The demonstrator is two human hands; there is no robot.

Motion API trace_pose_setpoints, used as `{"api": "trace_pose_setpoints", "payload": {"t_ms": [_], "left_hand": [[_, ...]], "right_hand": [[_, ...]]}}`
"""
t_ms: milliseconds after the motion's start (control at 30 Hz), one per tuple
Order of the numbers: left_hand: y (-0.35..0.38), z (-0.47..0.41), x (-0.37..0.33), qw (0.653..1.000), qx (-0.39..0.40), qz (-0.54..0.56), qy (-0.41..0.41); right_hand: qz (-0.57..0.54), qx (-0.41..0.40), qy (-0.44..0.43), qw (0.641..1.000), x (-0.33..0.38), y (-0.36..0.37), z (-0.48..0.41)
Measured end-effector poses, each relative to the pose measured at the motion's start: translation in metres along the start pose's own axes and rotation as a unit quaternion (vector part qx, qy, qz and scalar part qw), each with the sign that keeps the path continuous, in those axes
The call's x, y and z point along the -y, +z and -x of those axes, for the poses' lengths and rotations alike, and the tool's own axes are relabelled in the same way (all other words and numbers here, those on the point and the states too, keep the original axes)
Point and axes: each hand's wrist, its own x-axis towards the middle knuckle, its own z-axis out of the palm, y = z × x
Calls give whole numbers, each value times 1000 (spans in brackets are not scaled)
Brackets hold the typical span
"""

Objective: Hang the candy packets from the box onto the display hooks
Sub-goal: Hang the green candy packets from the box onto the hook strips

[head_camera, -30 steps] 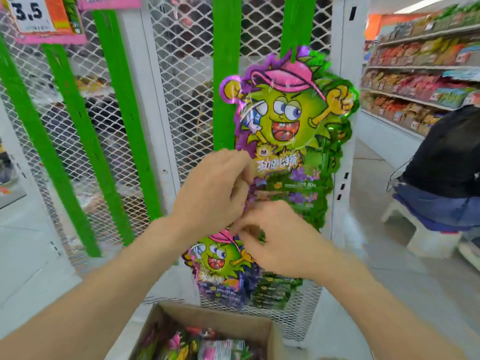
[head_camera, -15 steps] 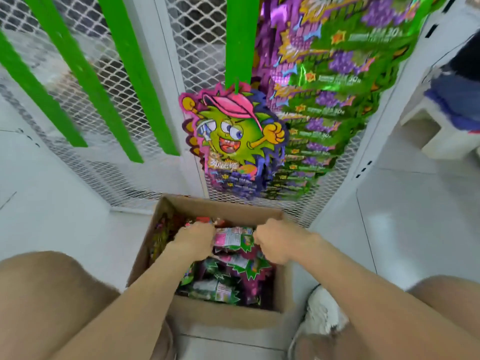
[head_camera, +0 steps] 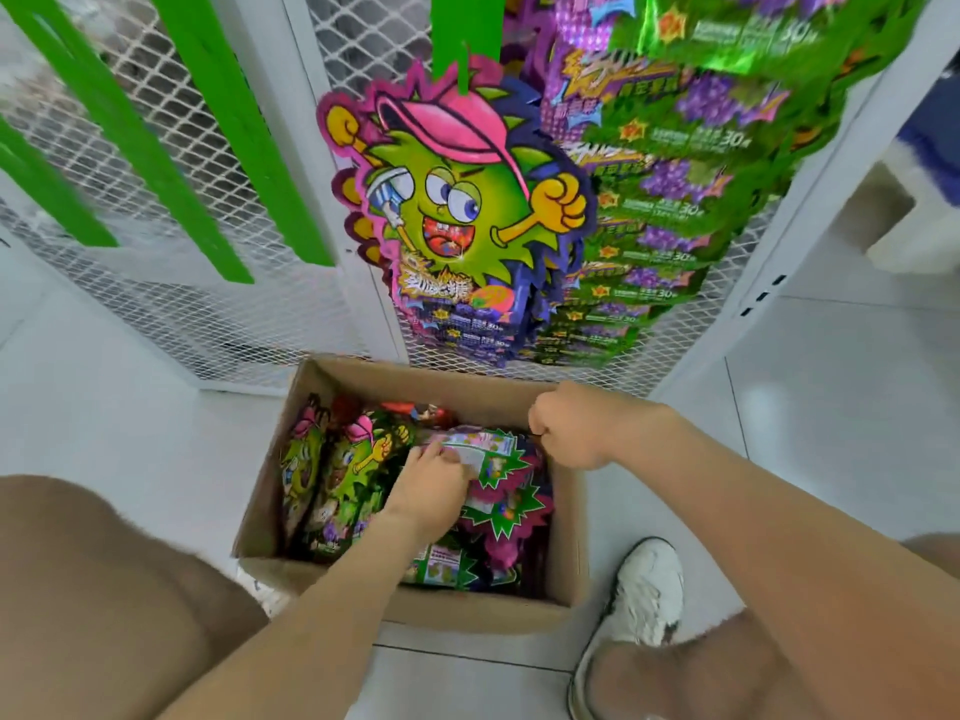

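An open cardboard box [head_camera: 415, 374] stands on the floor below me, full of candy packets. On top lies a white and green candy packet [head_camera: 493, 457] with a spiky edge. My left hand [head_camera: 431, 485] reaches into the box and grips the left end of that packet. My right hand [head_camera: 571, 428] is curled at its right end, by the box's right rim, and seems to pinch it. Above the box, a bundle of cartoon-face packets [head_camera: 457, 215] hangs from a green display strip [head_camera: 465, 33]. A larger green and purple bundle [head_camera: 675, 200] hangs to its right.
A white mesh panel [head_camera: 208, 314] with slanted green strips [head_camera: 208, 148] stands behind the box. My bare knees frame the view, and my white shoe [head_camera: 639, 589] sits just right of the box. A white shelf post [head_camera: 810, 241] rises at the right.
My view dropped from the hanging packets to the box. Both hands left the display and went down into the box; they now hold the top packet, with my left hand further inside.
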Motion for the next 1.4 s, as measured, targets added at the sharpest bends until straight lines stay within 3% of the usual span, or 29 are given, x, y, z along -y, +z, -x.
{"api": "trace_pose_setpoints", "payload": {"t_ms": [67, 133, 267, 400, 633, 767, 867, 1000, 1100, 1167, 1300, 1400], "left_hand": [[-18, 6, 5, 979, -65, 195, -13], [-42, 11, 11, 926, -106, 358, -59], [-82, 22, 27, 855, -130, 498, -65], [-103, 42, 32, 797, -122, 590, -52], [-139, 82, 19, 787, -113, 605, -34], [-157, 96, 14, 782, -126, 609, -23], [-165, 100, 14, 796, -157, 584, -35], [-183, 98, 12, 780, -268, 556, -106], [-231, 102, 4, 776, -418, 468, -73], [-270, 107, -1, 788, -463, 406, -24], [-331, 109, -3, 818, -473, 326, 35], [-368, 98, -6, 823, -465, 321, 53]], "right_hand": [[-16, -20, 8, 1000, -3, -10, 1], [-51, -49, 17, 997, -5, -22, 6], [-132, -116, -43, 984, -12, -37, 18], [-251, -201, -88, 943, -7, -44, 29], [-336, -255, -104, 901, 16, -46, 52], [-362, -331, -70, 869, 14, -50, 62], [-347, -356, -69, 865, 16, -50, 67], [-272, -356, -104, 888, 36, -55, 83], [-189, -402, -108, 889, 55, -65, 95], [-179, -489, -106, 847, 64, -77, 104], [-220, -636, -76, 736, 72, -109, 119], [-208, -685, -52, 697, 71, -131, 125]]}}
